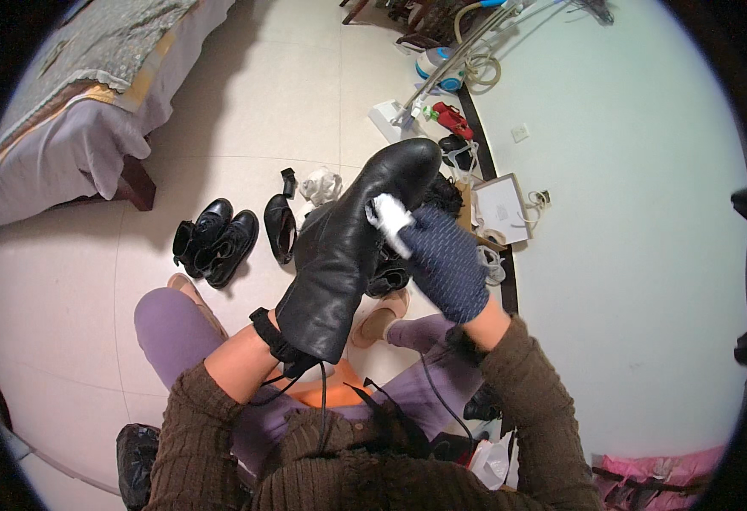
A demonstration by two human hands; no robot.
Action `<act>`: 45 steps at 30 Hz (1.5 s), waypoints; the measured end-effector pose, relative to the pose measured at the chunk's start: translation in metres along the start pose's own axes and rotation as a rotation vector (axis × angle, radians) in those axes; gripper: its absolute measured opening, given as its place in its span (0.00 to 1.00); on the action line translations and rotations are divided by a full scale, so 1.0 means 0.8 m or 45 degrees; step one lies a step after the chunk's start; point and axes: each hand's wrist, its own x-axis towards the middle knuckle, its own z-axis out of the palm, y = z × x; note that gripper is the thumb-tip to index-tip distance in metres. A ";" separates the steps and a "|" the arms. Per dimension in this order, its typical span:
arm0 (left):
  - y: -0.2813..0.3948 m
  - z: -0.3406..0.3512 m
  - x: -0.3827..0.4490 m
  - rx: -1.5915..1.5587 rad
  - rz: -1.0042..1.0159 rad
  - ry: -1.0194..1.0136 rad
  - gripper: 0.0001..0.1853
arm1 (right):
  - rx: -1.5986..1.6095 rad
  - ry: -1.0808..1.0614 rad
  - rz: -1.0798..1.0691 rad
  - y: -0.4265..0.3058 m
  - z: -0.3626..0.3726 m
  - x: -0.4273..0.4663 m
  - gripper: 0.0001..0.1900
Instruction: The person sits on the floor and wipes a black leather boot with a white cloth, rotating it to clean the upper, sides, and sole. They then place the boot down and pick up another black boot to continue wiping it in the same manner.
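Note:
A black leather boot is held up before me, toe pointing away and to the right. My left hand is hidden inside its shaft. Only the wrist, with a black band on it, shows at the opening. On my right hand is a dark blue glove or mitt patterned with small pale dashes. Its fingers press a white cloth against the boot's upper, near the instep. The cloth and hand are slightly blurred.
Black ankle boots and a single black shoe lie on the tiled floor beside crumpled white material. An open box rests by the wall. Farther off are a vacuum cleaner and red shoes. A bed stands left.

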 end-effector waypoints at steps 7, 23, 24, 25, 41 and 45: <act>0.060 0.029 0.005 0.139 0.490 0.016 0.22 | 0.000 0.094 0.270 0.020 -0.017 0.015 0.17; 0.049 0.011 -0.017 -0.302 -0.106 0.097 0.16 | 0.033 0.253 0.052 0.002 -0.023 0.010 0.12; 0.039 0.006 -0.018 -0.310 -0.115 0.068 0.16 | -0.003 0.373 0.170 0.005 -0.027 0.014 0.10; 0.029 0.004 -0.018 -0.318 -0.124 0.038 0.16 | -0.050 0.401 0.313 0.008 -0.031 0.017 0.09; -0.046 -0.042 -0.058 -0.038 -0.260 -0.133 0.12 | 0.053 -0.430 -0.037 -0.059 0.010 0.016 0.08; -0.044 -0.041 -0.056 -0.105 -0.210 -0.086 0.12 | 0.129 -0.095 0.028 -0.031 0.007 0.023 0.11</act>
